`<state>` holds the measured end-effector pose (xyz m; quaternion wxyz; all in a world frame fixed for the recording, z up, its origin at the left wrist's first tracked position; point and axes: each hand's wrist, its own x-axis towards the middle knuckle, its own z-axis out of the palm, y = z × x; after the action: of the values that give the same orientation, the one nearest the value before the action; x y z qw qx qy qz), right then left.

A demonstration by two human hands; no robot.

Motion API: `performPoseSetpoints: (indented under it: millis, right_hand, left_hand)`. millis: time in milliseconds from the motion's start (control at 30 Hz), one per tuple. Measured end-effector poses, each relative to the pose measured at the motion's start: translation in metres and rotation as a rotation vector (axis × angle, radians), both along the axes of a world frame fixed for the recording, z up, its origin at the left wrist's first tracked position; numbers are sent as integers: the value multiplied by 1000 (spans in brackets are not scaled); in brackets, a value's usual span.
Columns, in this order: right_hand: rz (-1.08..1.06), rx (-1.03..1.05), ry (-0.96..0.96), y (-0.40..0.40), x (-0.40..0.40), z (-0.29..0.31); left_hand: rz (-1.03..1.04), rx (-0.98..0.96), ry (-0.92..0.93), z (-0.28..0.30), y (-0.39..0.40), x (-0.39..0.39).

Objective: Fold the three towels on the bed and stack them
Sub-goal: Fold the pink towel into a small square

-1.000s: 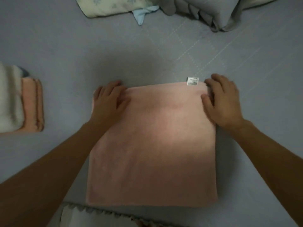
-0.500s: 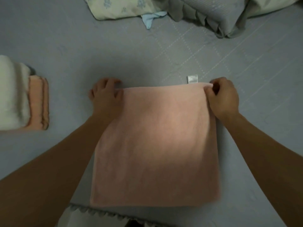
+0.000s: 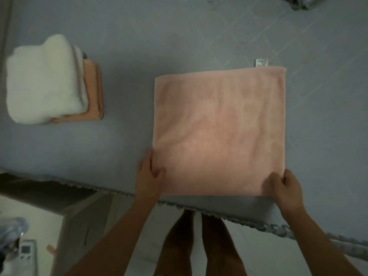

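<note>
Three towels lie on the grey bed (image 3: 179,46), in two groups.

Item 1: pink towel (image 3: 219,132). Spread flat as a near-square panel on the right half of the bed, its near edge close to the scalloped trim (image 3: 258,226) of the bedcover. A small white label (image 3: 261,62) sticks out from the far edge near the far right corner.

Item 2: white towel (image 3: 43,78). Folded, thick and fluffy, on the left part of the bed, well apart from the pink towel. It sits on top of item 3.

Item 3: orange towel (image 3: 93,90). Folded, beneath the white one; only its right side and a strip of its near edge show.

Left hand (image 3: 148,180): at the near left corner of the pink towel, thumb lying on top of the cloth and the fingers along or under the side edge, pinching that corner.

Right hand (image 3: 286,188): at the near right corner of the same towel, thumb on top and fingers curled round the edge, gripping it.

Both forearms reach in from the bottom of the view, and the person's bare legs (image 3: 199,246) stand just below the bed edge.

Other contents: a pale wooden cabinet (image 3: 79,226) beside the bed at lower left; a white remote control (image 3: 26,253) at the bottom left corner; a blurred greyish object (image 3: 12,230) just above it, not identifiable; a corner of grey bedding (image 3: 302,3) at the top right edge.
</note>
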<state>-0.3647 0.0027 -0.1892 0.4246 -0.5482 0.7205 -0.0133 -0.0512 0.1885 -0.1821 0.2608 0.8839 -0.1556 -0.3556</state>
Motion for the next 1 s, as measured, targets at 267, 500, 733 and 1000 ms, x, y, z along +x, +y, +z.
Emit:
performPoseSetpoints:
  millis: [267, 500, 733, 1000]
  right_hand:
    - [-3, 151, -103, 25, -21, 51]
    - [-232, 105, -425, -12, -7, 143]
    - [-391, 268, -586, -145, 67, 130]
    - [75, 63, 68, -186, 113, 26]
  left_hand:
    - [289, 0, 364, 30, 44, 0]
    - [383, -214, 567, 108, 10, 55]
    - [473, -358, 712, 109, -106, 121]
    - [-48, 56, -54, 14, -185, 127]
